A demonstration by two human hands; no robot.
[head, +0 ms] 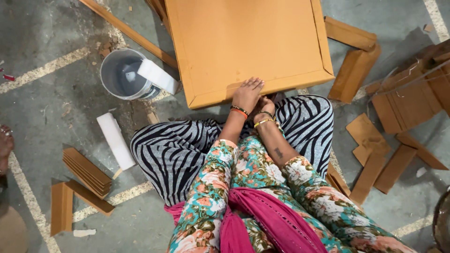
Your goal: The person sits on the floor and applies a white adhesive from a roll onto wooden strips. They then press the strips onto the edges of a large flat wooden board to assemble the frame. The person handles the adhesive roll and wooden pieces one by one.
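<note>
Cardboard box (243, 42) edge lies under left hand (247, 95); right hand (265, 107) beside.

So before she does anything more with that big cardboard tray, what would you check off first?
1. Left hand flat on the near rim of the cardboard tray: ok.
2. Right hand grip: cannot tell, it is tucked below the rim behind the left.
3. Tray lying flat on the floor in front of her knees: ok.
4. Grey bucket upright beside the tray: ok.
5. Loose cardboard strips by the right knee: ok, apart from the tray.
</note>
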